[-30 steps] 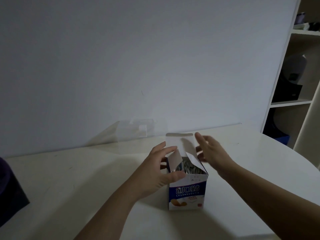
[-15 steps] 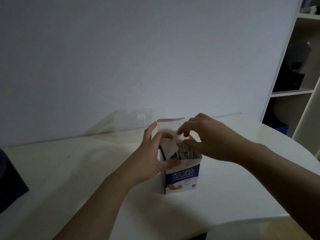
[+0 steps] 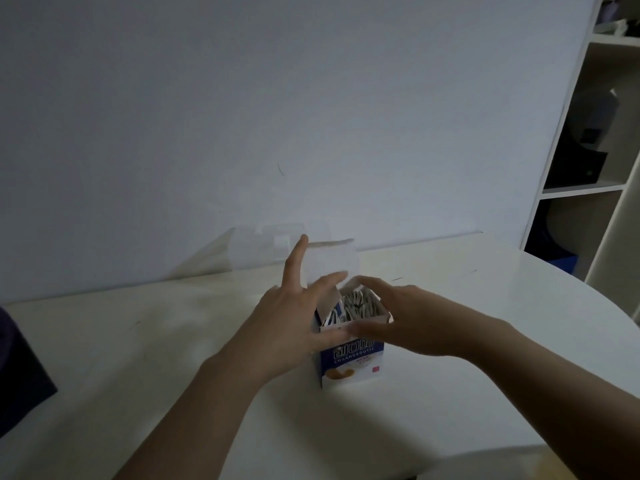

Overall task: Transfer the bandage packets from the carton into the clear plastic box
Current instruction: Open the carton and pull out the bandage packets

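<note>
Blue carton (image 3: 350, 362) seemingly gripped between 2 hands (image 3: 289, 329) (image 3: 410, 322).

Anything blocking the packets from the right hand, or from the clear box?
Nothing covers the packets: the carton is open beside the right hand. The carton's raised flap, touched by the left hand, stands on the side toward the clear plastic box.

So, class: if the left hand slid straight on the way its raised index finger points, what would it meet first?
Probably the clear plastic box by the wall; the left hand points up and away, beside the raised flap of the carton. Depth is unclear.
</note>
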The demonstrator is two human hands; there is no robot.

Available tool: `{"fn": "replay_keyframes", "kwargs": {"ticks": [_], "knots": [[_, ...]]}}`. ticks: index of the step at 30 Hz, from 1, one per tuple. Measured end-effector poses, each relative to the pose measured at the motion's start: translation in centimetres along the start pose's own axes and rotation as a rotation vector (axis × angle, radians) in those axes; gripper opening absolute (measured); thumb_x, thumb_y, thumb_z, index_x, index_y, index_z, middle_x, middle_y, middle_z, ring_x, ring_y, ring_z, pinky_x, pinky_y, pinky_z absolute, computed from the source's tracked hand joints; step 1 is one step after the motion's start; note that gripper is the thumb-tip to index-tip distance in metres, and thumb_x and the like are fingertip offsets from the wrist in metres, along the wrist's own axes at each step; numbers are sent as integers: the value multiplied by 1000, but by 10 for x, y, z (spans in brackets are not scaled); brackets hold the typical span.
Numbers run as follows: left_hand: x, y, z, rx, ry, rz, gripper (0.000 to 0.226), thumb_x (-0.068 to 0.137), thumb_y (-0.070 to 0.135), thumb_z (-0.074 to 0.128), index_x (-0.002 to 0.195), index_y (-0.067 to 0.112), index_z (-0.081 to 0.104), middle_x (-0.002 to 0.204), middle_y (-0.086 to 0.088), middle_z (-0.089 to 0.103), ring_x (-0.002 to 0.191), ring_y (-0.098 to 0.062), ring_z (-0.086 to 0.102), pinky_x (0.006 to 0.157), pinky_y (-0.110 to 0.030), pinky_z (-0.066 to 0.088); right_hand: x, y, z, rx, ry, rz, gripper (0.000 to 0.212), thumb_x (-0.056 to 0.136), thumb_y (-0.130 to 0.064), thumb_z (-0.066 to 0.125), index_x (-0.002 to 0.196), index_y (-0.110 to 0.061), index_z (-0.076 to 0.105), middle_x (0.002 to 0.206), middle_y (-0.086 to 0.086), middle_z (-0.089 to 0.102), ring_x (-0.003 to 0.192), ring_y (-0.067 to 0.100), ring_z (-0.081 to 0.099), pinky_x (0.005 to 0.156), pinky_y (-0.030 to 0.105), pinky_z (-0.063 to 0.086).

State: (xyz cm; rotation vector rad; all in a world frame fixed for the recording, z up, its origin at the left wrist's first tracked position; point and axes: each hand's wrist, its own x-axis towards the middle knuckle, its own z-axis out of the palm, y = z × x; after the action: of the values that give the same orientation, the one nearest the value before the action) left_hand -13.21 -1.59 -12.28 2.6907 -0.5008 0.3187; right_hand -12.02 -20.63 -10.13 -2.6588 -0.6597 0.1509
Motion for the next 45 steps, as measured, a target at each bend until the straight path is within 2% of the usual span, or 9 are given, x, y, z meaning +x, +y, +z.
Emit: {"fn": "replay_keyframes", "kwargs": {"ticks": [5,11,15,18,24,27,34,41,45], "knots": [[0,4,-7,73,25,-45,59,73,68,59,122,43,42,147,22,-29,138,-23,26,113,-43,27,3,9,8,1,-4,29,75,87,-54,51,147,-33,10,134,-3,55,105,17,60,89,33,51],[-1,0,-35,292,127,-103,41,87,63,31,82,33,58,115,18,51,119,-6,40,117,-47,3,13,15,11,4,48,45,75,81,-59,57,140,-29,21,103,-5,63,83,10,62,73,28,55],[-4,-1,-31,224,16,-110,24,96,43,42,104,34,62,97,17,66,87,7,51,116,-41,10,17,17,9,78,6,37,71,80,-52,64,133,-26,26,94,-7,64,80,7,63,66,24,53],[-7,-5,-30,-27,-49,-112,26,94,37,49,119,36,57,96,18,67,72,11,48,87,-24,39,19,18,7,120,-40,23,70,80,-45,68,132,-27,26,103,-2,68,84,9,65,71,26,56],[-8,-14,-37,-349,-208,-126,51,76,35,74,124,37,54,83,18,67,95,12,57,81,-11,34,8,20,-5,186,-110,-41,68,80,-28,73,131,-36,29,110,-7,68,91,8,66,73,23,55],[-6,-13,-34,-373,-196,-95,60,72,31,79,125,36,51,68,12,59,80,4,59,86,-18,40,1,17,-8,132,-88,-85,66,79,-24,74,127,-35,31,108,-8,67,91,9,65,76,27,56],[-8,-1,-27,-246,-164,-39,50,65,38,83,107,41,56,67,13,39,53,4,42,47,-11,29,-5,16,2,-170,75,-161,66,82,-15,69,126,-35,23,112,-4,62,93,12,61,76,27,56],[-10,11,-16,-116,-168,25,62,53,60,76,96,44,34,114,24,38,106,-6,42,94,-29,39,-7,19,13,-151,228,-272,53,89,-15,59,127,-35,29,117,-6,55,90,9,52,70,13,44],[-12,16,-4,-187,-263,-11,76,58,58,76,109,38,24,114,24,40,110,-8,45,92,-32,45,-10,22,18,-176,270,-318,54,90,-20,58,133,-34,30,125,-9,51,87,1,42,63,3,35]]}}
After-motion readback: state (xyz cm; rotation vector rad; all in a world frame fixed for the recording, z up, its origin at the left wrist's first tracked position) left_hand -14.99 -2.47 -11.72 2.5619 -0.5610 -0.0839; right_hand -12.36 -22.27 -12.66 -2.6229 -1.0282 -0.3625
